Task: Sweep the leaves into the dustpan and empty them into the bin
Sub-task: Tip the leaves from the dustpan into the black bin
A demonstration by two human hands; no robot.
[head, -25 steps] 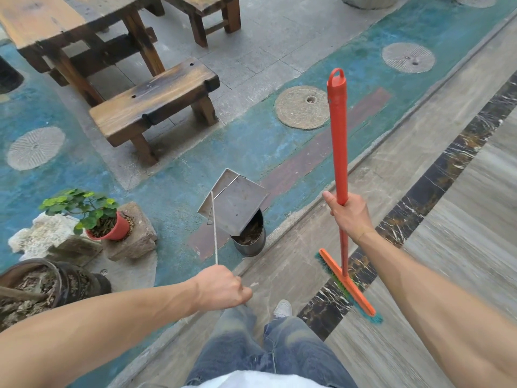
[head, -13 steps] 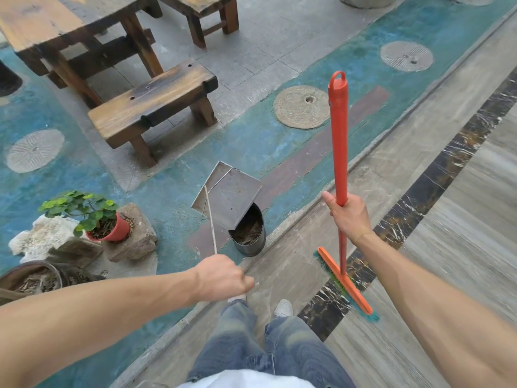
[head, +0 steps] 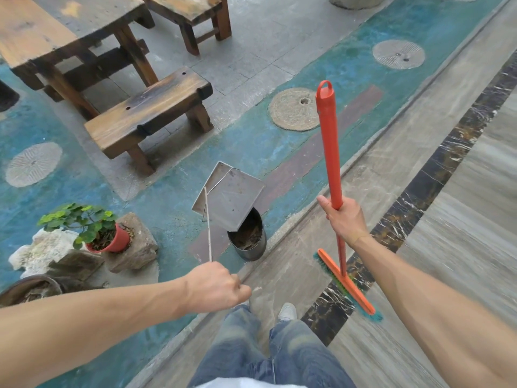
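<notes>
A flat grey metal dustpan with a long thin pale stick handle is held tipped over a small round shiny metal bin. Brown dry leaves are seen inside the bin. The lower edge of the pan hangs just above the bin's rim; whether it touches cannot be told.

The left hand is closed in a fist around the near end of the thin handle. The right hand is wrapped tight around the long orange plastic broom, low on the pole, and the broom is held upright with its green bristles near the pale stone floor.

The pan is probably light and stiff, but it is likely to swing, because the handle is so thin and long. A firm hold at the very end looks needed. The leaves are most likely very light and may blow away. The bin looks small and easy to knock over. The emptying step seems almost finished.
</notes>
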